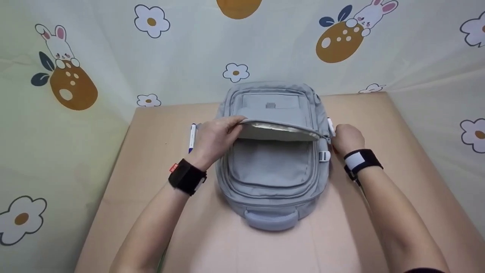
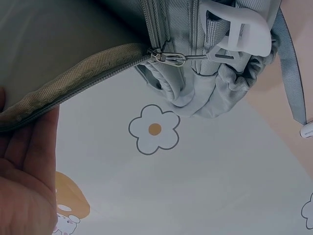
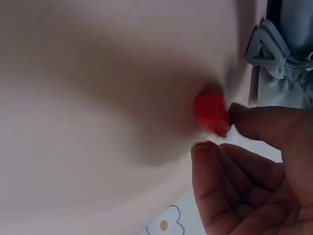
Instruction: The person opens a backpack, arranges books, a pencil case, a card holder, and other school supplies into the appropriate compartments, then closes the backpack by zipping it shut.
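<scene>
A grey backpack (image 1: 273,163) lies on the table with its handle toward me and its front compartment unzipped. My left hand (image 1: 218,138) grips the edge of the raised front flap (image 1: 280,127), fingers curled under it in the left wrist view. The flap's zipper pull (image 2: 168,58) hangs near a white buckle (image 2: 244,29). Beside the backpack's right side, my right hand (image 1: 348,138) has curled fingers. In the right wrist view a small, blurred red object (image 3: 211,112) is at the thumb tip, seemingly pinched; its kind is unclear.
A white marker with a blue end (image 1: 192,137) lies on the tan table (image 1: 170,159), left of the backpack. Patterned cloth (image 1: 185,60) with flowers and rabbits surrounds the table at the back and sides. A grey strap (image 2: 291,68) hangs beside the buckle.
</scene>
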Demonstrator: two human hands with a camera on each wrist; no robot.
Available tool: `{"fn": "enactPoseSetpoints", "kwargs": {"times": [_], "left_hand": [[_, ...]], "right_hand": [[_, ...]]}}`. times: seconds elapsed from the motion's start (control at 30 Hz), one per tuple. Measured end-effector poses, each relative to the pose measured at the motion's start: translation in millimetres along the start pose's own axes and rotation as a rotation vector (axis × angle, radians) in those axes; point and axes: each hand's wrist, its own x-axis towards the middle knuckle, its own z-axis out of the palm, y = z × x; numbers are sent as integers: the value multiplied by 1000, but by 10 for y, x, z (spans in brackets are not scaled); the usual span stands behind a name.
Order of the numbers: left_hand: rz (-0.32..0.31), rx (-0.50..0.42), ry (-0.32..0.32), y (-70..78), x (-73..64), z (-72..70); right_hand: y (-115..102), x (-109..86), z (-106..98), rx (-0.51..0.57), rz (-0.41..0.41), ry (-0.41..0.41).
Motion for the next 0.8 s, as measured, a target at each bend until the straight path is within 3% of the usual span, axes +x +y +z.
{"fn": "enactPoseSetpoints", "kwargs": {"times": [0.3, 0.5, 0.57, 0.67, 0.8], "left_hand": [[-25, -16, -20, -10, -23, 0], [-37, -19, -10, -6, -25, -4], [-48, -25, -7, -6, -17, -3], [-65, -33, -2, -7, -1, 0], [-78, -41, 0, 4, 20, -5]], "right_hand": [[71, -91, -10, -4, 12, 65], [47, -326, -237, 56, -22, 148], [2, -452, -352, 87, -54, 230], [-114, -669, -526, 143, -146, 432], [-369, -949, -733, 225, -378, 681]]}}
